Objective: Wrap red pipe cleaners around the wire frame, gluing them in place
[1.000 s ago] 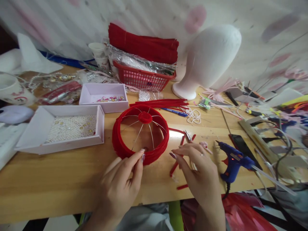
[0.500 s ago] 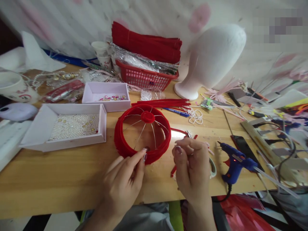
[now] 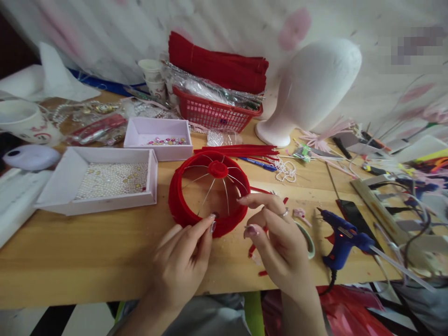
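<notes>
A round red fuzzy-covered frame point(image 3: 178, 206), with thin metal wires running up to a small red disc point(image 3: 218, 169), stands on the table. At its front edge my left hand point(image 3: 187, 259) is closed, thumb and forefinger pinching the red rim. My right hand point(image 3: 278, 238) hovers at the right side of the frame, its thumb and forefinger apart with nothing seen between them. Scissors partly hidden behind the right hand show a pale green handle point(image 3: 308, 240). Red scraps lie near that hand.
A blue glue gun point(image 3: 341, 235) stands at the right, its light lit. To the left are a white box of pearl beads point(image 3: 152, 186) and a smaller box of gems point(image 3: 171, 152). Behind are a red basket point(image 3: 217, 112) and a white foam head point(image 3: 315, 88).
My right hand has opened its thumb and forefinger and reached left toward the red frame. The left hand keeps its pinch on the rim. The view has shifted slightly.
</notes>
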`<state>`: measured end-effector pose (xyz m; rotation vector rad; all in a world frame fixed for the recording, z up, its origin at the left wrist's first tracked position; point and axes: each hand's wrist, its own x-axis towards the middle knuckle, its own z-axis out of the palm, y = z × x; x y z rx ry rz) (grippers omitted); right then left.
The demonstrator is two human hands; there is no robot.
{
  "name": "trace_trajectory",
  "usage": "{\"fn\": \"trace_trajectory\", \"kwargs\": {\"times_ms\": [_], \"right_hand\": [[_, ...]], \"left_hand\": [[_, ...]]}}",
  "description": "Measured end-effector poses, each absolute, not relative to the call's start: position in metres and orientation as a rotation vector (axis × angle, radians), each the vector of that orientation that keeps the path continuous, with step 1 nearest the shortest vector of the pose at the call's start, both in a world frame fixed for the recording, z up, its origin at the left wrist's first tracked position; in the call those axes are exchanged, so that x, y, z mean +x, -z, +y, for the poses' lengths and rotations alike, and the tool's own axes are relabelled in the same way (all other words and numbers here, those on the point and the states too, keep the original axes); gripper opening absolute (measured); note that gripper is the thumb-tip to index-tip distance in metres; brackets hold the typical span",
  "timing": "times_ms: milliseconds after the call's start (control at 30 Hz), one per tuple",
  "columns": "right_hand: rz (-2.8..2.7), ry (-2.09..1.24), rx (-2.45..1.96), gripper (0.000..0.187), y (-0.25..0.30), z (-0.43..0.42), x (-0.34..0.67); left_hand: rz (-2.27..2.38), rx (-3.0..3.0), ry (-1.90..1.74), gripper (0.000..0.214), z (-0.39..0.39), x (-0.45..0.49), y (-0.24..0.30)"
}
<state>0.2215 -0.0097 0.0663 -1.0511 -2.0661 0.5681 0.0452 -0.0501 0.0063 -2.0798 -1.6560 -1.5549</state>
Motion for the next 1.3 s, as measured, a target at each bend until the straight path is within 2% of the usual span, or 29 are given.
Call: {"fn": "trace_trajectory", "kwargs": {"times_ms": [133,200,367,467,633,733,933,1067,1300], "right_hand": [[-1.907,-0.755,-0.975,0.028,-0.056,-0.010,0.219],[-1.972,-0.616,-1.059,0.028,-0.054,-0.009,0.223],[-2.172,0.028,-1.272,0.017,-0.054,-0.003,0.240],[-2.195,0.028,-1.303,0.004,-0.052,-0.001,0.246],[-2.317,-0.054,-1.287,0.048,-0.053,-0.004,0.243],[-2.396,-0.041,-1.263,0.045,-0.056,-0.005,0.243],[-2.356,-0.037,-1.227,0.054,-0.059,-0.002,0.255],[-2.185,-0.276,-1.166,0.051,-0.061,0.001,0.257],[-1.643,-1.205,-0.620,0.042,-0.055,0.006,0.246]], "left_hand": [[-1.654,-2.074,1.550,0.018,-0.050,0.045,-0.007],[-1.651,-2.062,1.551,0.018,-0.049,0.045,-0.007],[-1.641,-2.063,1.568,0.017,-0.048,0.046,-0.007],[-1.626,-2.052,1.555,0.016,-0.048,0.046,-0.007],[-1.625,-2.058,1.541,0.015,-0.049,0.046,-0.006],[-1.626,-2.065,1.530,0.015,-0.049,0.046,-0.006],[-1.619,-2.072,1.549,0.015,-0.049,0.046,-0.005],[-1.607,-2.058,1.540,0.016,-0.049,0.045,-0.003],[-1.619,-2.052,1.515,0.014,-0.050,0.045,-0.002]]}}
